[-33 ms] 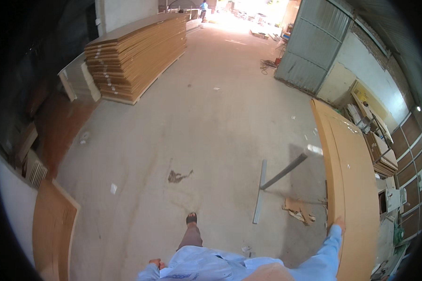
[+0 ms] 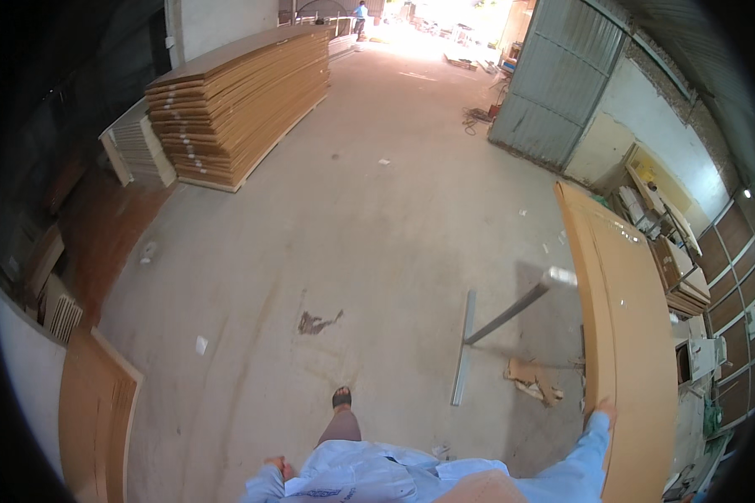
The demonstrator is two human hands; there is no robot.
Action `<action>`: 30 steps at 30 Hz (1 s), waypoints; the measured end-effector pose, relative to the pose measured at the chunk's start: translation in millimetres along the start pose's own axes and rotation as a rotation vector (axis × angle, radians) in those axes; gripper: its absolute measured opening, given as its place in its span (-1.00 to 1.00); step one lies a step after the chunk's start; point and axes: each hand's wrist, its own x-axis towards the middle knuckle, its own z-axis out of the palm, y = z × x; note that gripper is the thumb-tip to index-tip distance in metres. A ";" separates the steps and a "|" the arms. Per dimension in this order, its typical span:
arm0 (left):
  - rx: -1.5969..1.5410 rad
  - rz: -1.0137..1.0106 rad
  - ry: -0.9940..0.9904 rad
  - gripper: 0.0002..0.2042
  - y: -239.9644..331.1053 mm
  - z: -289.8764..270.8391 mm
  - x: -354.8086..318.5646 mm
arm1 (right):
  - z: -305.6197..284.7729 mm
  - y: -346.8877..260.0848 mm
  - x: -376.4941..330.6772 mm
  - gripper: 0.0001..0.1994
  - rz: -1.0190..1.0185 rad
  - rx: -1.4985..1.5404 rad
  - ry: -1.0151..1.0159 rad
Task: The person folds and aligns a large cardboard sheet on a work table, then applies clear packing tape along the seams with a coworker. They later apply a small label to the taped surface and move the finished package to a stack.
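Observation:
My right hand (image 2: 604,409) reaches out to the right, its fingers bent over the near left edge of a long brown cardboard-covered panel (image 2: 642,310). The panel lies flat at a raised height and runs away from me; several thin panels may make it up, but I cannot tell. Beside it, a grey metal stand (image 2: 512,314) shows a post rising from a long foot on the floor. Low in front of my body is my left hand (image 2: 281,467), its fingers curled in with nothing visible in them. It touches no panel.
A tall stack of brown panels (image 2: 235,105) stands at the far left, and more brown panels (image 2: 96,411) at the near left. Torn cardboard (image 2: 533,381) lies under the right-hand panel. A grey metal door (image 2: 558,80) stands far right. One person (image 2: 360,18) is at the bright opening.
The view has shifted very slightly. My left hand has moved up a little; my right hand stays on the panel's edge.

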 end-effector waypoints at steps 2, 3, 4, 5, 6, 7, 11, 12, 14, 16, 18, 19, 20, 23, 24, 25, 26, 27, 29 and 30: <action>0.077 0.158 0.005 -0.72 140.9 23.0 25.1 | 4.6 0.5 -5.7 -0.38 0.056 0.086 0.131; 0.043 0.215 0.002 -0.74 211.5 31.2 32.7 | 9.6 3.7 -12.0 -0.38 0.241 0.139 0.137; 0.032 0.218 0.014 -0.76 283.0 42.1 37.8 | 13.6 0.9 -14.0 -0.37 0.415 0.130 0.206; 0.058 0.333 0.041 -0.77 355.4 60.1 41.1 | 18.3 -1.7 -16.8 -0.36 0.626 0.084 0.347; 0.076 0.432 -0.011 -0.76 424.3 77.1 42.2 | 21.5 -8.6 -17.6 -0.36 0.599 0.017 0.428; 0.109 0.573 -0.042 -0.74 492.3 94.6 41.0 | 22.8 -18.7 -15.1 -0.37 0.569 -0.053 0.507; 0.181 0.861 -0.146 -0.67 694.1 186.5 22.2 | 8.7 -94.8 16.2 -0.41 0.314 0.110 -0.048; 0.212 0.890 -0.161 -0.66 730.3 211.6 16.4 | 1.2 -121.1 30.2 -0.43 0.341 0.139 -0.106; 0.306 0.912 -0.213 -0.67 785.2 264.1 5.6 | -10.8 -190.3 60.1 -0.43 0.381 0.055 -0.030; 0.365 0.845 -0.274 -0.65 819.6 313.7 -6.8 | -24.4 -281.0 103.7 -0.40 0.294 -0.001 0.092; 0.443 0.591 -0.250 -0.61 831.4 351.1 -18.2 | -46.7 -362.2 149.7 -0.28 0.258 0.262 0.142; 0.447 0.562 -0.303 -0.63 833.2 367.2 -23.7 | -61.1 -401.2 176.1 -0.22 0.264 0.203 0.049; 0.454 0.577 -0.386 -0.66 835.4 383.3 -29.4 | -78.7 -431.6 203.5 -0.21 0.292 0.435 -0.197; 0.480 0.486 -0.388 -0.69 848.8 440.5 -40.6 | -121.1 -518.3 259.3 -0.29 0.151 0.294 0.157; 0.505 0.438 -0.343 -0.69 852.5 456.8 -42.6 | -134.5 -540.5 283.2 -0.31 0.117 0.311 0.188; 0.481 0.424 -0.359 -0.68 861.5 473.3 -43.0 | -145.6 -561.7 307.5 -0.33 0.069 0.319 0.256; 0.508 0.405 -0.357 -0.68 873.4 491.2 -41.6 | -155.3 -579.0 333.2 -0.34 0.007 0.395 0.347; 0.540 0.390 -0.352 -0.67 885.5 510.3 -39.3 | -160.5 -596.2 359.0 -0.34 -0.019 0.429 0.361; 0.643 0.368 -0.364 -0.66 917.5 556.8 -30.0 | -161.8 -624.5 405.1 -0.29 -0.015 0.328 0.404; 0.711 0.371 -0.378 -0.65 939.8 581.9 -23.5 | -156.6 -643.1 428.1 -0.27 0.068 0.240 0.280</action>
